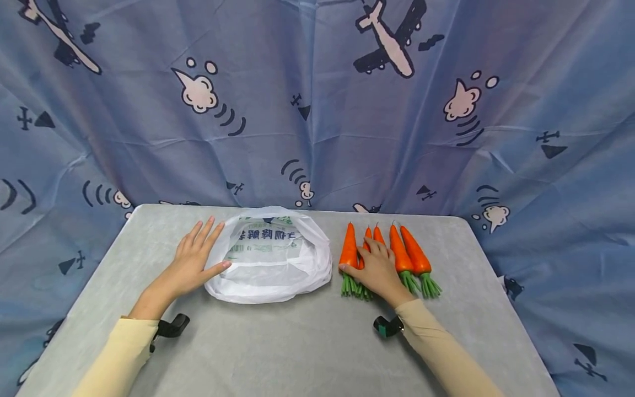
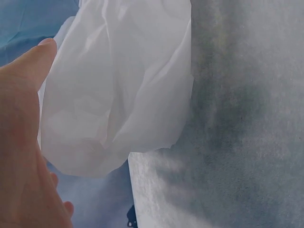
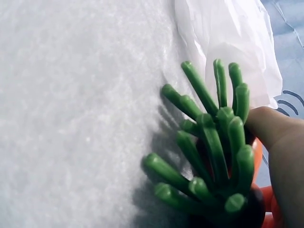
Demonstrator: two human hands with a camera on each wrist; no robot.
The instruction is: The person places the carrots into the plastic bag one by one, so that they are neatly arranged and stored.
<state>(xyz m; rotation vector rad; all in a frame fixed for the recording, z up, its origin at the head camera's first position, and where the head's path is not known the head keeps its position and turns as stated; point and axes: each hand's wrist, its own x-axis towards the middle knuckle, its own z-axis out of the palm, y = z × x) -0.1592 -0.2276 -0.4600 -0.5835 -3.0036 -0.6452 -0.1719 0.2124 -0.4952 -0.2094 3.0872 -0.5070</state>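
A white plastic bag (image 1: 270,275) with printed lettering lies on the table, its mouth spread wide. My left hand (image 1: 190,267) is at the bag's left side, fingers straight and spread, the thumb overlapping its near left rim. To the right of the bag, several orange carrots (image 1: 416,251) with cut green stems lie in a row, tips pointing away. My right hand (image 1: 379,270) rests over the left and middle carrots, its thumb across the leftmost carrot (image 1: 349,248). The right wrist view shows green stems (image 3: 213,152) close up beside that hand; its fingertips are hidden there.
A grey-white table (image 1: 278,353) with rounded far corners carries everything. A blue curtain (image 1: 268,149) printed with airplanes hangs just behind the table's far edge. Each wrist wears a black camera mount (image 1: 171,326).
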